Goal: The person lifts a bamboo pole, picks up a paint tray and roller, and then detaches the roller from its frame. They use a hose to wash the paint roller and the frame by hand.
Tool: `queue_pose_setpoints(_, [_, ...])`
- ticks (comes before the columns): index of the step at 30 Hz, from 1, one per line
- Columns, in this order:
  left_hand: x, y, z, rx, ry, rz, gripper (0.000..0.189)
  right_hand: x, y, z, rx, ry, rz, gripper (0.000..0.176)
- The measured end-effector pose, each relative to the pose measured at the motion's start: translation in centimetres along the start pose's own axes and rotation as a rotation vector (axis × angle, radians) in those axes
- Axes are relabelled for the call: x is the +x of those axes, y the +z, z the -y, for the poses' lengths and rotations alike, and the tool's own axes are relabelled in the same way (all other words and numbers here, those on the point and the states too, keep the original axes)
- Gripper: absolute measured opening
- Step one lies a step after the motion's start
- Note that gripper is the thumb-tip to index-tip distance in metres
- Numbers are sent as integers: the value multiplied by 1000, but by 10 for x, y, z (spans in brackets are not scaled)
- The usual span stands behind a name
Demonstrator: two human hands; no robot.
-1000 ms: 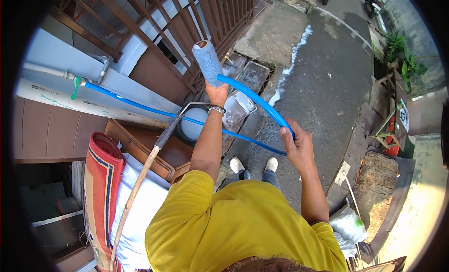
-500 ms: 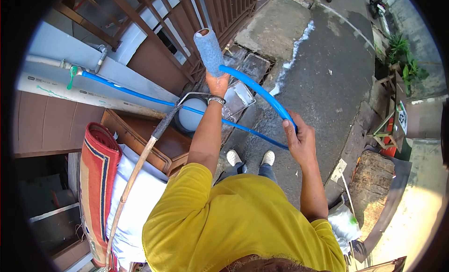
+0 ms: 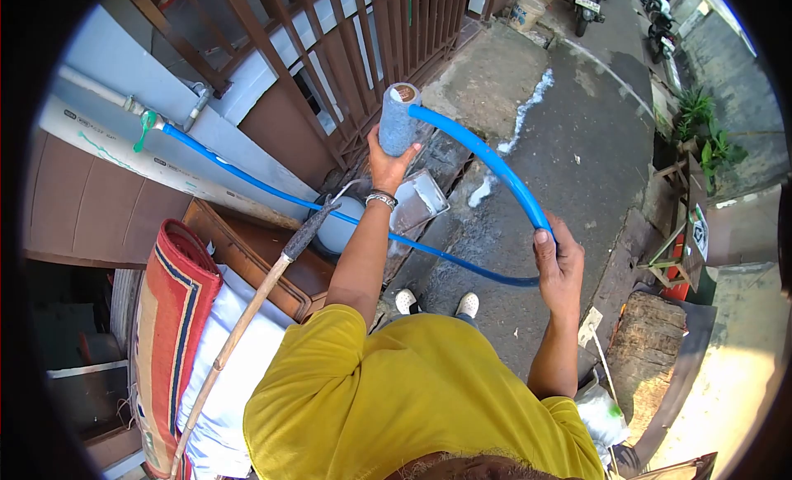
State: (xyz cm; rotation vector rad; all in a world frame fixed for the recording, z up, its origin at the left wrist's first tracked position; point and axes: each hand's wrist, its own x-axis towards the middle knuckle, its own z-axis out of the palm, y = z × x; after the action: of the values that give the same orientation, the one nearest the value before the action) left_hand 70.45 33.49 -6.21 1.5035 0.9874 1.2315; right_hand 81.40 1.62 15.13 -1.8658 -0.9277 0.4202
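Note:
My left hand (image 3: 389, 162) is closed around the lower part of a fuzzy grey-blue paint roller sleeve (image 3: 399, 127), its open core tilted up. The free end of a blue hose (image 3: 488, 156) rests at or just beside the sleeve's top rim; any water there is hard to make out. Further along, my right hand (image 3: 561, 261) grips this hose, which loops back under my left forearm to a tap (image 3: 148, 121) on the wall. Below my left wrist stands a bucket (image 3: 337, 232) of cloudy liquid, with a roller frame on a long pole (image 3: 247, 315) leaning across it.
A pale paint tray (image 3: 421, 201) lies right of the bucket. On the left are a wooden drawer (image 3: 247, 249), a rolled red rug (image 3: 177, 315) and white cloth (image 3: 239, 356). A brown fence (image 3: 388, 42) stands ahead; a log (image 3: 652, 352) lies at right.
The sleeve has moved right and down in view and stands more upright. The hose end has shifted from its side to its top rim. My right hand has moved right and slightly down.

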Motion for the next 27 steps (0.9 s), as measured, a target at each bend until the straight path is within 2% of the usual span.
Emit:
queue_pose_setpoints(4, [2, -2, -34, 11, 58, -11, 91, 1, -3, 21, -2, -33, -24, 36])
queue_pose_setpoints(7, [13, 0, -58, 61, 286, -56, 91, 2, -5, 28, -64, -17, -8, 37])
queue_pose_setpoints(10, [23, 1, -99, 140, 377, -98, 86, 6, -3, 27, -27, -28, -20, 39])
queue_pose_setpoints(13, [35, 5, -117, 117, 264, -48, 78, 12, -4, 23, -6, -10, -9, 41])
queue_pose_setpoints(14, [41, 9, -111, 169, 321, -77, 64, 15, -4, 23, -10, -8, -2, 41])
queue_pose_setpoints(18, [49, 7, -103, 22, 280, 4, 47, 33, -9, 17, 7, -19, 42, 41])
queue_pose_setpoints(21, [54, 6, -108, -13, 287, 28, 48, 48, -14, 14, 57, -27, 83, 40])
queue_pose_setpoints(22, [55, 5, -109, -1, 293, 49, 40, 52, -17, 13, 73, -28, 95, 40])
queue_pose_setpoints(25, [61, 4, -101, -20, 360, -6, 35, 64, -24, 8, 135, -14, 122, 39])
queue_pose_setpoints(27, [57, -3, -100, 32, 326, 67, 50, 70, -24, 6, 128, -32, 133, 38])
